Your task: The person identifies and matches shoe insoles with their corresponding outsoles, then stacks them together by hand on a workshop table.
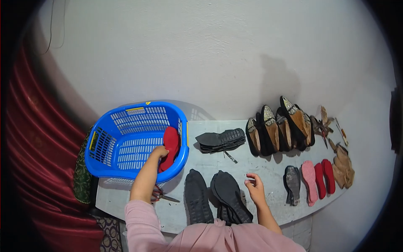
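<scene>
My left hand [159, 153] reaches into the blue plastic basket [183, 156], its fingers closed on the edge of a red insole [171, 140]. The insole stands along the basket's right inner wall, and part of it is hidden behind my hand. Over the table, my right hand [255, 187] is empty, its fingers slightly curled and apart. Just left of it lies a stack of black shoe soles [228, 193], beside another black sole [196, 195] with a ridged face. Red-handled scissors [161, 195] rest under the basket's front edge, partly hidden by my arm.
Farther back lies a pile of dark soles [220, 140]. Several patterned slip-on shoes [277, 128] stand near the wall. Toward the right are grey insoles [291, 185], pink insoles [310, 182], red insoles [324, 178] and tan scraps [343, 166]. A red curtain [46, 168] hangs at left.
</scene>
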`<state>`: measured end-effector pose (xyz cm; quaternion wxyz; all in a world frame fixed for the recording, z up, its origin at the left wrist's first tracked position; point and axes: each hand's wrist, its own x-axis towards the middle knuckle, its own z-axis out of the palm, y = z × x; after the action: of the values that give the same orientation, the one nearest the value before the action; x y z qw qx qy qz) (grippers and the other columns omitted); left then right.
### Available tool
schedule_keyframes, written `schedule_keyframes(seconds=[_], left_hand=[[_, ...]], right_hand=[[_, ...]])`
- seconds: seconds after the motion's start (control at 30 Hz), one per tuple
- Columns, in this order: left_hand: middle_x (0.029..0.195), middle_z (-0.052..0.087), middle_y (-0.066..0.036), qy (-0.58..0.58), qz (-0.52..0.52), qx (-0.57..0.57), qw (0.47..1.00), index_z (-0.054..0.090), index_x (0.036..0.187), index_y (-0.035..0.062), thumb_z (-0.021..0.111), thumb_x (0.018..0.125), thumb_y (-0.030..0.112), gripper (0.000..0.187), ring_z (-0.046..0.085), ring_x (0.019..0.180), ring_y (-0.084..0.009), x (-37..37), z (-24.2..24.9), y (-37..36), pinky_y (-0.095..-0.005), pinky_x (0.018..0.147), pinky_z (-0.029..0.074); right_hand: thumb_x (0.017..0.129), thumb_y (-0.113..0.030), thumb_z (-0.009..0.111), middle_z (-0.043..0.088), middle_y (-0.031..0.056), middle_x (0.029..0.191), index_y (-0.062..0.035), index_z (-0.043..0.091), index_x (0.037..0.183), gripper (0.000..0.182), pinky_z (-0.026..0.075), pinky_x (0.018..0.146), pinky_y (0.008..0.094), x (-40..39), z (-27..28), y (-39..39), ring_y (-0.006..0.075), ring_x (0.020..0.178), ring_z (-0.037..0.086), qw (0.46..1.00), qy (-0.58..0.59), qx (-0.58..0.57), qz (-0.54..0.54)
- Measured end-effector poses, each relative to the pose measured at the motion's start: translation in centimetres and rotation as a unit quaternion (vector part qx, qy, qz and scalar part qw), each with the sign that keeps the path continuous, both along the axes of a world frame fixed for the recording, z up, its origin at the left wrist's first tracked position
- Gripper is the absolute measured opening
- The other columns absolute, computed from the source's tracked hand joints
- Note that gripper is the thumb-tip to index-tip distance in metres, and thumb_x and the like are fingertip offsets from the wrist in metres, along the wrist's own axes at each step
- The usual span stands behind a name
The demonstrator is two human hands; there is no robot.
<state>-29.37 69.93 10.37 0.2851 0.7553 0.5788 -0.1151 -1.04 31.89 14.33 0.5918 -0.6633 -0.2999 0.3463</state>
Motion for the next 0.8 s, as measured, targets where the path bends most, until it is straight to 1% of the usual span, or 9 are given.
schedule_keyframes(seconds=[0.07, 0.2, 0.27, 0.33, 0.43, 0.63, 0.67, 0.73, 0.8], left_hand=[[0.124, 0.052, -0.021, 0.101, -0.168, 0.021, 0.980, 0.058, 0.114, 0.0006, 0.051, 0.086, 0.035, 0.046, 0.050, 0.115, -0.0350, -0.7, -1.6, 2.1, -0.0404, 0.095, 0.041], [0.129, 0.049, -0.018, 0.038, -0.167, 0.046, 0.984, 0.053, 0.122, 0.0019, 0.049, 0.087, 0.041, 0.053, 0.047, 0.119, -0.0338, -2.4, -4.1, 3.3, -0.0391, 0.099, 0.037], [0.129, 0.048, -0.020, -0.018, -0.118, -0.033, 0.992, 0.052, 0.123, 0.0027, 0.054, 0.086, 0.038, 0.052, 0.046, 0.120, -0.0329, -2.0, -0.4, 2.8, -0.0384, 0.098, 0.037], [0.122, 0.053, -0.021, -0.127, -0.028, 0.102, 0.986, 0.053, 0.122, 0.0027, 0.057, 0.085, 0.032, 0.047, 0.051, 0.114, -0.0323, -2.1, -0.1, 2.7, -0.0378, 0.094, 0.040], [0.111, 0.059, -0.018, -0.353, -0.018, 0.247, 0.902, 0.054, 0.120, 0.0023, 0.055, 0.088, 0.025, 0.040, 0.056, 0.105, -0.0282, -0.8, 2.8, 1.4, -0.0354, 0.091, 0.042], [0.105, 0.059, -0.011, -0.528, -0.047, 0.244, 0.812, 0.054, 0.119, 0.0039, 0.052, 0.090, 0.018, 0.033, 0.054, 0.100, -0.0204, 4.7, 14.1, -12.4, -0.0317, 0.090, 0.041], [0.107, 0.058, -0.011, -0.550, -0.076, 0.182, 0.811, 0.055, 0.116, 0.0033, 0.055, 0.088, 0.017, 0.032, 0.054, 0.103, -0.0218, 5.7, 15.6, -16.0, -0.0325, 0.091, 0.040], [0.109, 0.058, -0.013, -0.444, -0.237, 0.204, 0.840, 0.055, 0.114, 0.0027, 0.057, 0.085, 0.016, 0.032, 0.054, 0.105, -0.0252, 6.8, 17.1, -20.9, -0.0344, 0.093, 0.039], [0.113, 0.057, -0.015, -0.423, -0.365, 0.139, 0.818, 0.056, 0.113, 0.0025, 0.060, 0.082, 0.017, 0.035, 0.053, 0.107, -0.0294, 8.6, 17.9, -24.6, -0.0362, 0.094, 0.038]], right_hand=[[0.080, -0.008, 0.061, 0.054, 0.0067, 0.109, -0.0036, 0.053, 0.112, 0.033, 0.046, 0.076, 0.0286, -0.4, 0.8, -0.7, 0.0151, 0.093, 0.054, 1.000, 0.004, 0.014, -0.002], [0.080, -0.009, 0.061, 0.054, 0.0064, 0.110, -0.0038, 0.053, 0.111, 0.033, 0.046, 0.074, 0.0271, -0.8, 1.1, -3.8, 0.0146, 0.092, 0.055, 0.999, -0.009, 0.029, -0.024], [0.081, -0.010, 0.061, 0.055, 0.0060, 0.108, -0.0027, 0.053, 0.110, 0.031, 0.045, 0.075, 0.0267, -0.6, 1.4, -6.1, 0.0141, 0.091, 0.055, 0.998, -0.028, 0.026, -0.059], [0.081, -0.010, 0.061, 0.056, 0.0058, 0.106, -0.0022, 0.053, 0.110, 0.031, 0.045, 0.075, 0.0265, -0.1, 1.1, -8.6, 0.0138, 0.090, 0.055, 0.994, -0.042, 0.019, -0.100], [0.079, -0.009, 0.060, 0.057, 0.0059, 0.104, -0.0026, 0.054, 0.108, 0.031, 0.045, 0.075, 0.0268, 0.1, -0.3, -12.2, 0.0134, 0.089, 0.055, 0.984, -0.056, 0.010, -0.169], [0.076, -0.011, 0.063, 0.055, 0.0088, 0.105, -0.0037, 0.055, 0.106, 0.032, 0.046, 0.074, 0.0292, -0.2, -2.2, -17.1, 0.0180, 0.088, 0.056, 0.972, -0.080, -0.030, -0.220], [0.076, -0.011, 0.063, 0.055, 0.0087, 0.105, -0.0042, 0.055, 0.106, 0.032, 0.046, 0.074, 0.0291, 0.0, -1.8, -17.5, 0.0182, 0.088, 0.056, 0.971, -0.095, -0.028, -0.217], [0.076, -0.013, 0.064, 0.054, 0.0075, 0.105, -0.0063, 0.055, 0.107, 0.033, 0.045, 0.077, 0.0306, 0.7, -0.3, -18.1, 0.0193, 0.092, 0.055, 0.965, -0.081, -0.062, -0.240], [0.076, -0.013, 0.064, 0.054, 0.0068, 0.106, -0.0070, 0.055, 0.107, 0.034, 0.044, 0.078, 0.0313, 1.8, 1.3, -18.4, 0.0197, 0.094, 0.055, 0.961, -0.093, -0.052, -0.257]])
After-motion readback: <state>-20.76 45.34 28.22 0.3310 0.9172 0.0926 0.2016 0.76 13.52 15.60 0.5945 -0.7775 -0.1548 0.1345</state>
